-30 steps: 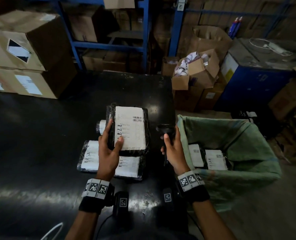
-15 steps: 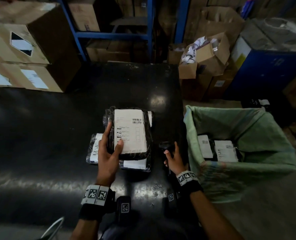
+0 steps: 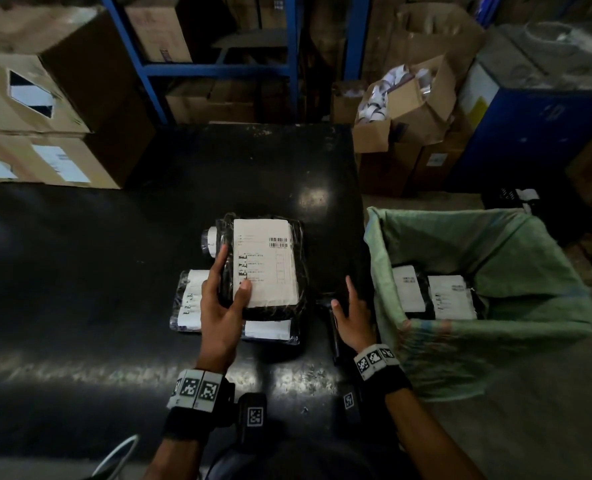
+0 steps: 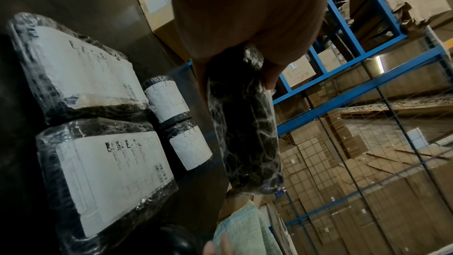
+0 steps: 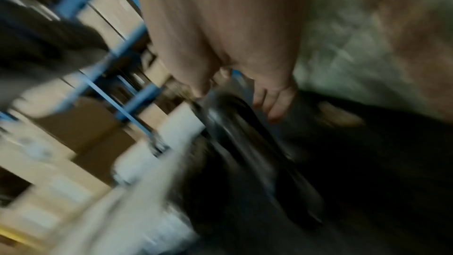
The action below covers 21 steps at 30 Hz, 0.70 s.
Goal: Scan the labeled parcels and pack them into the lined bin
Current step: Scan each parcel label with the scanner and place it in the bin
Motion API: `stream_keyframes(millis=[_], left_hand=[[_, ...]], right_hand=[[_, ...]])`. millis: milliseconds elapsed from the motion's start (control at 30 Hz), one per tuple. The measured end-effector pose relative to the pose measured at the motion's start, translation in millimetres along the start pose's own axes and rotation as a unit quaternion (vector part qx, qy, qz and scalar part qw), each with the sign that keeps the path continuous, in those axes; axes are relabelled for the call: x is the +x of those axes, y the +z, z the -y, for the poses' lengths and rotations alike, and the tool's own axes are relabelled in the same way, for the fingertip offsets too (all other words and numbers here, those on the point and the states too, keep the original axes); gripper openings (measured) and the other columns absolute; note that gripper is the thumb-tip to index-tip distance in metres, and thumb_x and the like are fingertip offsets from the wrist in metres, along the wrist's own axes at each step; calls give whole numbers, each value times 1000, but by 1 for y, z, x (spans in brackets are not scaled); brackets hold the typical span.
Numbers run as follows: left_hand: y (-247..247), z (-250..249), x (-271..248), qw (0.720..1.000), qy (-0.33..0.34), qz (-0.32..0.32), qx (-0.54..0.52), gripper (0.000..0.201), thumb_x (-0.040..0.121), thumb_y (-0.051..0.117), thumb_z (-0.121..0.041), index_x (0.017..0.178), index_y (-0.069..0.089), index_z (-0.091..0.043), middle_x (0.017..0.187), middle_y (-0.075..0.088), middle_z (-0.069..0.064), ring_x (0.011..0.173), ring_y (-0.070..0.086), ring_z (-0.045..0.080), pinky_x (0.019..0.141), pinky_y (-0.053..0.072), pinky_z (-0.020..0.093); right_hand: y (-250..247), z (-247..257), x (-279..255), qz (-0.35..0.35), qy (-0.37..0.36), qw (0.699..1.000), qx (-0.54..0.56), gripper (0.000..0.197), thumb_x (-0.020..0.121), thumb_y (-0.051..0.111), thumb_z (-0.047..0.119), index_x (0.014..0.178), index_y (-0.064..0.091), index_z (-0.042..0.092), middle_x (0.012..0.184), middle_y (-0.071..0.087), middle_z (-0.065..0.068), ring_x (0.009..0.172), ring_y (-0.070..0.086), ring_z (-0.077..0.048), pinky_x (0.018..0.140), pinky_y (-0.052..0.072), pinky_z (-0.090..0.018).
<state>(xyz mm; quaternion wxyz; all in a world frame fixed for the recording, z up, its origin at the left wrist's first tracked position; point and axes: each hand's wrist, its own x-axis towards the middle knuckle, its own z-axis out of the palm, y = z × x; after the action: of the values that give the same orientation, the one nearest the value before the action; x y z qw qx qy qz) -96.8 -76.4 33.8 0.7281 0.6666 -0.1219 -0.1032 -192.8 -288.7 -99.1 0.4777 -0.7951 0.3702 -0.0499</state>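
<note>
Label-up, the wrapped parcel (image 3: 265,268) sits gripped in the left hand (image 3: 220,306) for scanning, above stacked parcels (image 3: 197,299) on the table (image 3: 79,271), while the right hand (image 3: 351,313), fingers loosely spread, lowers the scanner (image 3: 325,303) beside the lined bin (image 3: 530,327).

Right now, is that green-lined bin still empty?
No, the head view shows two labeled parcels already lying side by side at the bottom of the lined bin.

Printed barcodes and blurred, unreadable lines on the held parcel's label (image 3: 265,263); no legible words anywhere.
</note>
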Motion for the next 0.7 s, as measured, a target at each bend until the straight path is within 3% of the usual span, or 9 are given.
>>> stream_keyframes(millis=[100, 200, 233, 300, 333, 367, 433, 500, 700], left_hand=[[5, 0, 2, 1000, -2, 3, -4, 66, 99, 64, -5, 155, 43, -34, 155, 52, -4, 144, 50, 20, 112, 46, 60], [14, 0, 3, 1000, -2, 16, -8, 66, 99, 64, -6, 155, 42, -34, 158, 49, -2, 145, 48, 22, 112, 45, 61], [17, 0, 3, 1000, 0, 21, -12, 66, 100, 63, -5, 156, 42, -33, 158, 49, -2, 146, 48, 22, 113, 44, 61], [25, 0, 3, 999, 1, 29, -24, 66, 100, 62, -4, 156, 41, -31, 159, 48, -2, 147, 46, 22, 115, 43, 61], [29, 0, 3, 999, -1, 30, -29, 66, 100, 62, -4, 156, 41, -31, 159, 48, -3, 147, 46, 21, 115, 43, 61], [34, 0, 3, 999, -2, 31, -32, 66, 100, 62, -3, 156, 41, -32, 159, 48, -4, 147, 46, 20, 115, 43, 60], [43, -2, 4, 999, 0, 39, -35, 67, 100, 60, -1, 157, 40, -31, 159, 48, -5, 147, 47, 17, 116, 44, 56], [53, -3, 5, 998, 0, 48, -42, 67, 100, 58, 2, 157, 40, -28, 157, 50, -7, 145, 48, 13, 115, 46, 51], [83, 7, 15, 997, 3, 75, -15, 67, 100, 64, -12, 157, 39, -37, 161, 45, -7, 149, 43, 15, 117, 43, 54]], right_hand=[[-29, 46, -18, -5, -77, 993, 89, 52, 102, 40, 42, 147, 16, 55, 140, 50, -13, 125, 53, -25, 104, 43, -41], [-53, 92, -34, 37, -122, 982, 142, 46, 103, 33, 45, 145, 19, 60, 141, 51, -16, 120, 59, -31, 101, 49, -44], [-57, 103, -39, 53, -141, 977, 153, 47, 104, 33, 43, 148, 20, 56, 145, 50, -6, 126, 57, -21, 106, 47, -39], [-59, 118, -45, 76, -185, 967, 160, 50, 105, 35, 35, 153, 21, 42, 142, 38, 34, 125, 41, 22, 108, 35, -14], [-57, 121, -46, 84, -197, 965, 154, 51, 105, 36, 33, 154, 21, 38, 138, 34, 41, 122, 35, 30, 106, 32, -6], [-54, 122, -45, 83, -203, 965, 147, 52, 105, 37, 33, 155, 21, 37, 141, 34, 39, 126, 33, 27, 108, 32, -7], [-50, 122, -44, 57, -207, 969, 124, 52, 104, 37, 38, 154, 21, 42, 155, 33, 22, 140, 32, 8, 119, 30, -24], [-50, 116, -39, 23, -192, 975, 109, 51, 103, 37, 44, 151, 20, 49, 156, 36, 10, 140, 36, -6, 118, 32, -37], [-71, 103, -25, -35, -193, 975, 103, 53, 99, 37, 54, 149, 20, 54, 154, 40, 7, 136, 43, -15, 112, 40, -47]])
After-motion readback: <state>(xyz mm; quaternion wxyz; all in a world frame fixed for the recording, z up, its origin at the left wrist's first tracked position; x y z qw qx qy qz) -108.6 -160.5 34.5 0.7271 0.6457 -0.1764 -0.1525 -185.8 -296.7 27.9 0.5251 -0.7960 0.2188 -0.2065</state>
